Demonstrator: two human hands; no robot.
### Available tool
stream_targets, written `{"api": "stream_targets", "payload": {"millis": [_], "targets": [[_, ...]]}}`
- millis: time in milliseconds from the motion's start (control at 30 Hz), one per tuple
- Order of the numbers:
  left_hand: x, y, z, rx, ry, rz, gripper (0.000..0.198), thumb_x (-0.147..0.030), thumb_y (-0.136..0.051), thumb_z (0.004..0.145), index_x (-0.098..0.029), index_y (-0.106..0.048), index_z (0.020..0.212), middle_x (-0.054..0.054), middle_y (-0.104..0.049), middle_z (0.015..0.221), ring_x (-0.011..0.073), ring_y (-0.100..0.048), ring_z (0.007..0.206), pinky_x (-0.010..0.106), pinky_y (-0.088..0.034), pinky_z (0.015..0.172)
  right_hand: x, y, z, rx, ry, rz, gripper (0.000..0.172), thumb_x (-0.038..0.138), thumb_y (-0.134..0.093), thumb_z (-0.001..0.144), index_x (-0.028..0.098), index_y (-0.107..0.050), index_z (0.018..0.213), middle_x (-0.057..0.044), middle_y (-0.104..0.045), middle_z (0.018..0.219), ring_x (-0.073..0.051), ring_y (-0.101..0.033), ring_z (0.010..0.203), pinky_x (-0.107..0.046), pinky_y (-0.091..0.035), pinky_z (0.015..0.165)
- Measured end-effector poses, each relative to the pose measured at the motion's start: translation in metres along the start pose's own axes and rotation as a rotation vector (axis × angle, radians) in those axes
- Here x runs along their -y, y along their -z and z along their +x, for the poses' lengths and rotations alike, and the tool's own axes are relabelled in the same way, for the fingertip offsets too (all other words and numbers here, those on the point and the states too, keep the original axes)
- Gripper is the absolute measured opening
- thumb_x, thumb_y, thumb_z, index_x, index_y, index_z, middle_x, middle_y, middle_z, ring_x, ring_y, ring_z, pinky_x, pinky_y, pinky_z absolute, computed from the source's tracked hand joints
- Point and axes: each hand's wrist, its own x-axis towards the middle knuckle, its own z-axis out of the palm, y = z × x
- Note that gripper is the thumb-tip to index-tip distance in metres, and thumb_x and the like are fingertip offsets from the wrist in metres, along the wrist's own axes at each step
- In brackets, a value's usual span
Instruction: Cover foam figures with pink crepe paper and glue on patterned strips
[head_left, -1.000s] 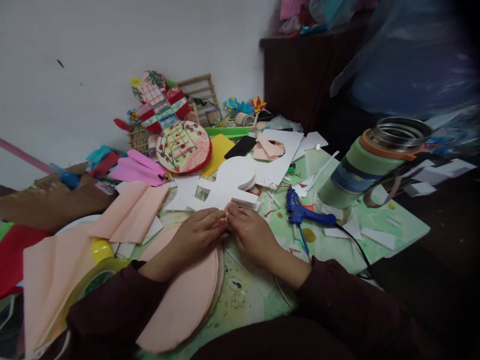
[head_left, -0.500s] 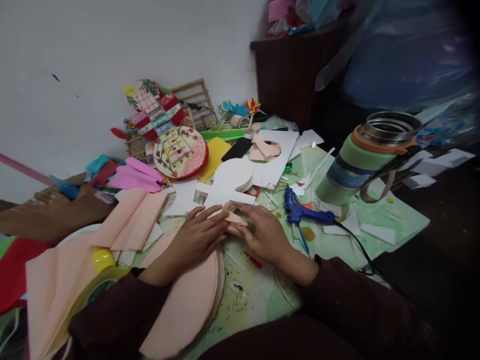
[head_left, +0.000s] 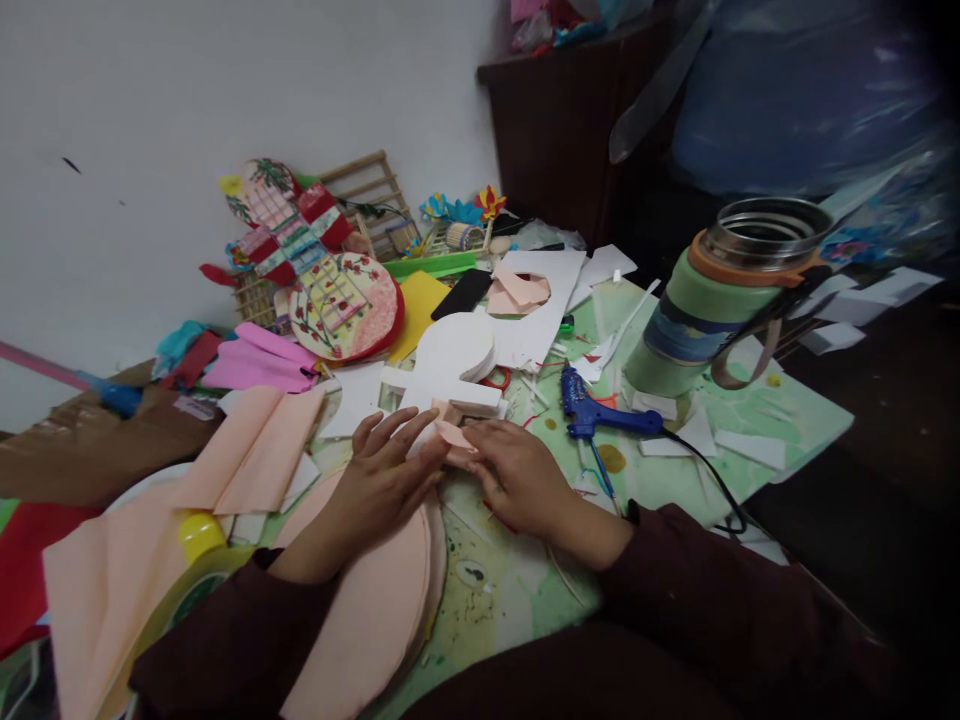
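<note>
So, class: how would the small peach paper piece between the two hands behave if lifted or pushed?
Probably floppy: the peach paper piece looks thin and creased between the left hand and right hand. Likely very light, so a push may slide or crumple it.

No text, label, brand, number or sign can be read anywhere here.

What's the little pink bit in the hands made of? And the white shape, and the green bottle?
The pink piece, pinched by the right hand, left hand touching, looks like thin matte paper: it creases. The white shape seems foam board: thick edges. The green bottle has a shiny metal rim, probably steel.
</note>
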Motion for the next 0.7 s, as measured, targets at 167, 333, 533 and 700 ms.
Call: {"api": "stream_targets", "payload": {"millis": [167, 333, 533, 700], "targets": [[0.000, 0.000, 0.001, -0.026, -0.028, 0.006, 0.023, -0.025, -0.059, 0.088, -0.023, -0.063, 0.111, 0.011, -0.060, 0.127, 0.0301, -0.047, 0.122, 0.050, -0.031, 0.104, 0.000, -0.003, 0.001, 0.039, 0.007, 0.032, 0.042, 0.015, -0.049, 0.087, 0.015, -0.054, 0.129, -0.011, -0.062, 0.127, -0.022, -0.054, 0.119, -0.042, -0.043, 0.103], [0.000, 0.001, 0.002, -0.005, -0.038, 0.004, 0.025, -0.022, -0.057, 0.089, -0.022, -0.062, 0.114, 0.012, -0.061, 0.127, 0.0304, -0.046, 0.122, 0.050, -0.031, 0.104, -0.001, -0.005, 0.000, 0.029, -0.069, 0.068, 0.045, 0.015, -0.050, 0.086, 0.014, -0.052, 0.131, -0.011, -0.061, 0.128, -0.023, -0.054, 0.119, -0.043, -0.043, 0.103], [0.000, 0.001, 0.001, 0.015, -0.040, 0.010, 0.030, -0.022, -0.058, 0.088, -0.025, -0.061, 0.118, 0.010, -0.060, 0.129, 0.0298, -0.046, 0.123, 0.050, -0.031, 0.104, -0.001, -0.008, 0.012, 0.030, -0.160, 0.169, 0.049, 0.026, -0.059, 0.084, 0.016, -0.053, 0.132, -0.012, -0.063, 0.125, -0.025, -0.058, 0.115, -0.043, -0.046, 0.099], [0.000, 0.001, 0.002, 0.018, -0.035, 0.003, 0.030, -0.023, -0.057, 0.089, -0.023, -0.061, 0.119, 0.010, -0.060, 0.131, 0.0300, -0.046, 0.123, 0.050, -0.030, 0.104, -0.006, -0.012, 0.034, 0.128, -0.220, 0.276, 0.045, 0.028, -0.070, 0.075, 0.011, -0.063, 0.116, -0.014, -0.067, 0.118, -0.027, -0.062, 0.109, -0.042, -0.047, 0.095]]}}
